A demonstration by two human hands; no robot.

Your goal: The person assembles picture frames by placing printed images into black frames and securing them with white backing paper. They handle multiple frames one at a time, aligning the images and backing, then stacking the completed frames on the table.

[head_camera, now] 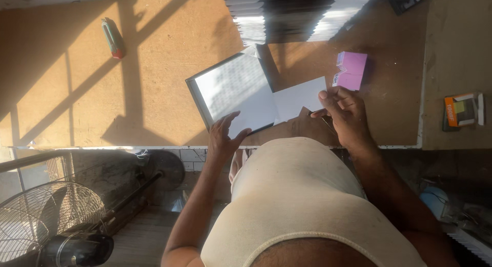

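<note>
Black-framed rectangular glass picture frame (237,95) is steadied by left hand (224,135), fingers spread; right hand (344,113) pinches white backing card (300,97), needing alignment.

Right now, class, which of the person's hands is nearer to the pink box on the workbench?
The right hand. It rests on the bench just below the pink box, by the white sheet. The left hand lies farther away, fingers on the dark-framed panel.
</note>
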